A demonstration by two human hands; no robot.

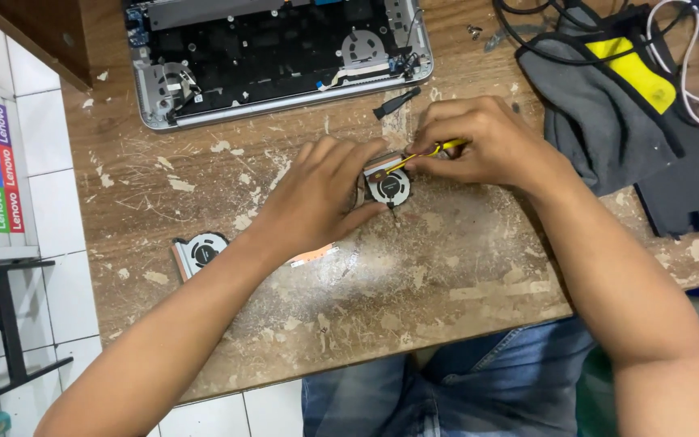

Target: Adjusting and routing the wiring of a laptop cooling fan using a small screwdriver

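The small round cooling fan (pixel 388 186) sat on the scarred wooden table (pixel 446 267), just in front of the opened laptop (pixel 277 57), and both hands were closed in on it. The left hand (pixel 317 198) curled around the fan's left side, fingers pressed against its housing to hold it down, while the right hand (pixel 487 146) pinched a thin yellow-handled tool (pixel 434 150) between thumb and fingers, its tip angled down onto the fan's upper edge. The likeliest trouble, as I judged it, was a slip: the tool was slender and held at a shallow angle, so a hard push could have sent the tip skating off the casing into the blades or into the left fingertips close beside it. The fan was steadied by finger pressure alone (nothing clamped it), so it could also have twisted or skidded on the rough, flaking surface. Its thin lead might have been snagged and pulled. A second fan (pixel 201 251) lay apart to the left, and a grey and yellow cloth (pixel 608 97) lay to the right, neither in the way.
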